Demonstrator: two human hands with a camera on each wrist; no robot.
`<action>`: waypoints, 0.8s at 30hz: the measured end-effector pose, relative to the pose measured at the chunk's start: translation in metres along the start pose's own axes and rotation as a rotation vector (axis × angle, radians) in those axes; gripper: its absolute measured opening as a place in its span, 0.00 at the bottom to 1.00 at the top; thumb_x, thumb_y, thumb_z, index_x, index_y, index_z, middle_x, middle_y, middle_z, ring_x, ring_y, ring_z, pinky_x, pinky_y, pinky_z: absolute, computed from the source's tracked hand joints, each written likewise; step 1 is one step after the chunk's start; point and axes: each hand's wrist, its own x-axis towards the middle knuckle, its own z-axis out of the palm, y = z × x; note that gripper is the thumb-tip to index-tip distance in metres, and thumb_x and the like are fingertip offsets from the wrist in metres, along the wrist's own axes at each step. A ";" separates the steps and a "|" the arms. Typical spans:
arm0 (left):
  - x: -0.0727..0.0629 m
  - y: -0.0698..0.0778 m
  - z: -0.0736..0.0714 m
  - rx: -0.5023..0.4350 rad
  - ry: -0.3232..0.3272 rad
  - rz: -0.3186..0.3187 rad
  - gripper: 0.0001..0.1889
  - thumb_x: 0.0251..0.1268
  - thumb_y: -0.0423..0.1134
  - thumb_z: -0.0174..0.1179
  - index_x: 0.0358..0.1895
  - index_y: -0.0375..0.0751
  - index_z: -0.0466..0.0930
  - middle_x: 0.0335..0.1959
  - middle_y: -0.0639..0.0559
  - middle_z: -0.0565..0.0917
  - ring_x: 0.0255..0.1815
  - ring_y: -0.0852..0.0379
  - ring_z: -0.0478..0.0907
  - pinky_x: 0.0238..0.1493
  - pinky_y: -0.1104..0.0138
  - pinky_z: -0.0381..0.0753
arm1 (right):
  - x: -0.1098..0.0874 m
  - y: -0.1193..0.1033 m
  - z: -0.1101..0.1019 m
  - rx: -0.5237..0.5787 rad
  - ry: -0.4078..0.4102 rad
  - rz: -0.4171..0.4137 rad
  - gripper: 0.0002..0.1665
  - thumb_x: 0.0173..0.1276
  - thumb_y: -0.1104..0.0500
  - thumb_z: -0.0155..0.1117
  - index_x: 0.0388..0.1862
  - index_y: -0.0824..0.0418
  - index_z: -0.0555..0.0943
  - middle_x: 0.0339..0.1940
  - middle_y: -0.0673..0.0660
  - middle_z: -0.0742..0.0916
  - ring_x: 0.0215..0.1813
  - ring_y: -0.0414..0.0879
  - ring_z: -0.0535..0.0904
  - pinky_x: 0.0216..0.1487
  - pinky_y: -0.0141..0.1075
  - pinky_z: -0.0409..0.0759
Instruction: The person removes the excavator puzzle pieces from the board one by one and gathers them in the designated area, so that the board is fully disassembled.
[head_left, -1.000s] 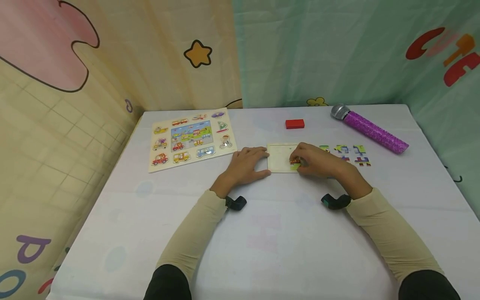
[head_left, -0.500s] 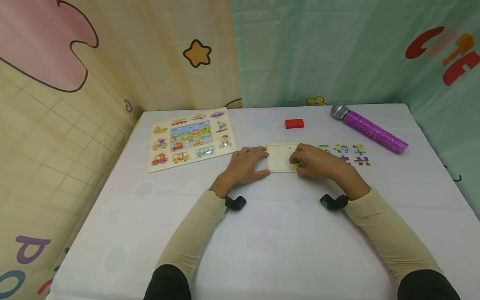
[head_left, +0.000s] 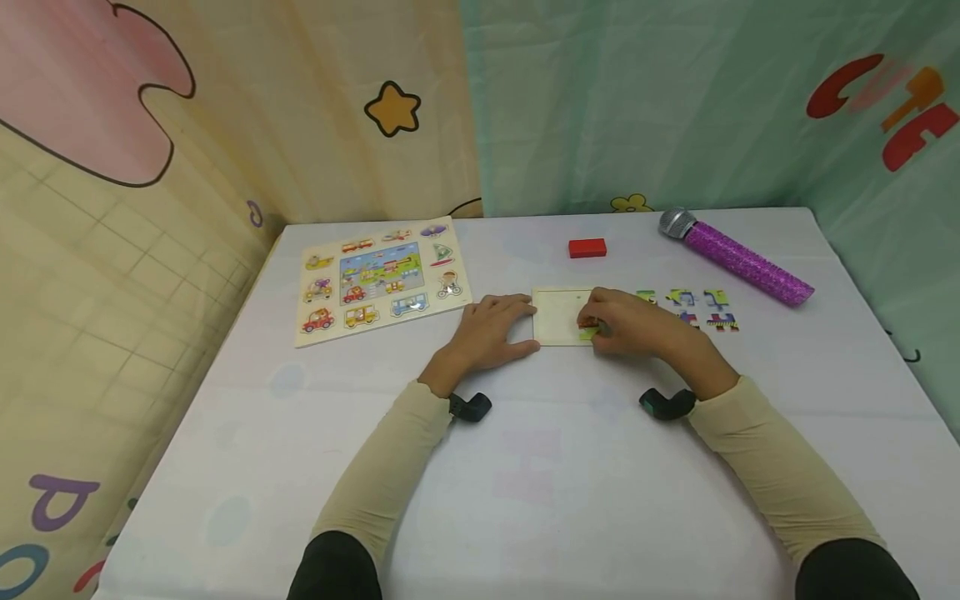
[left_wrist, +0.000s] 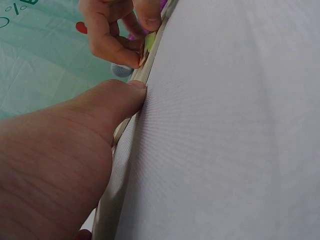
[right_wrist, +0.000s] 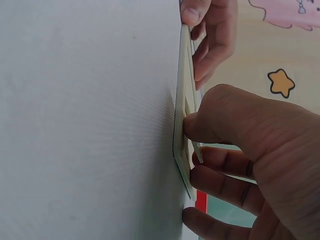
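Note:
In the head view my left hand (head_left: 495, 332) lies at the left end of a small, pale puzzle tray (head_left: 557, 317), fingertips and thumb at its edge. My right hand (head_left: 626, 323) is over the tray's right part and pinches a puzzle piece (head_left: 588, 333) with green and reddish print between thumb and fingers. The right wrist view shows that piece (right_wrist: 196, 147) edge-on, tilted against the tray (right_wrist: 182, 75), with the thumb on its near side. Several loose puzzle pieces (head_left: 722, 322) lie just right of the right hand, which covers the tray's right end.
A larger picture puzzle board (head_left: 382, 279) with vehicles lies at the left back. Behind the tray sits a red block (head_left: 587, 248). A microphone (head_left: 742, 258) with a glittery purple handle lies at the back right. Printed curtains (head_left: 660, 100) stand behind the white table (head_left: 540, 500).
The right hand stays over the same spot, and the piece in its fingers has tipped slightly, showing less of its printed face. The left hand and the tray have not visibly moved.

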 end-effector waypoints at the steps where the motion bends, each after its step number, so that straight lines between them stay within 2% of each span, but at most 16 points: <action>1: 0.000 0.000 0.000 0.000 0.001 0.001 0.33 0.70 0.64 0.58 0.74 0.58 0.68 0.79 0.61 0.61 0.74 0.53 0.58 0.65 0.53 0.59 | 0.000 0.000 0.000 0.003 0.002 -0.002 0.19 0.59 0.65 0.72 0.51 0.62 0.86 0.45 0.54 0.81 0.43 0.48 0.77 0.50 0.44 0.79; 6: 0.000 0.000 0.000 0.000 0.006 0.010 0.33 0.70 0.64 0.58 0.74 0.57 0.68 0.78 0.60 0.61 0.74 0.53 0.58 0.64 0.52 0.59 | -0.001 0.002 -0.004 0.030 -0.012 0.017 0.19 0.60 0.64 0.72 0.52 0.61 0.85 0.47 0.54 0.81 0.46 0.48 0.78 0.52 0.45 0.80; 11: 0.000 -0.002 0.001 -0.001 0.006 0.017 0.34 0.70 0.64 0.58 0.74 0.56 0.68 0.78 0.60 0.61 0.74 0.52 0.59 0.64 0.52 0.60 | -0.013 0.010 -0.021 0.082 0.004 0.062 0.20 0.59 0.63 0.71 0.52 0.61 0.85 0.47 0.54 0.82 0.49 0.51 0.80 0.53 0.50 0.80; 18: 0.001 -0.002 0.000 0.006 0.008 0.012 0.33 0.69 0.64 0.58 0.74 0.57 0.69 0.78 0.59 0.61 0.73 0.52 0.59 0.63 0.52 0.60 | -0.059 0.040 -0.044 0.080 0.061 0.188 0.20 0.61 0.62 0.74 0.52 0.62 0.84 0.47 0.55 0.84 0.51 0.53 0.80 0.51 0.52 0.80; 24: 0.001 -0.001 0.001 -0.005 0.008 0.014 0.33 0.69 0.64 0.59 0.73 0.57 0.69 0.78 0.58 0.61 0.73 0.52 0.58 0.63 0.52 0.60 | -0.108 0.070 -0.047 0.049 0.098 0.264 0.21 0.59 0.65 0.75 0.51 0.66 0.83 0.47 0.58 0.84 0.49 0.55 0.80 0.48 0.52 0.79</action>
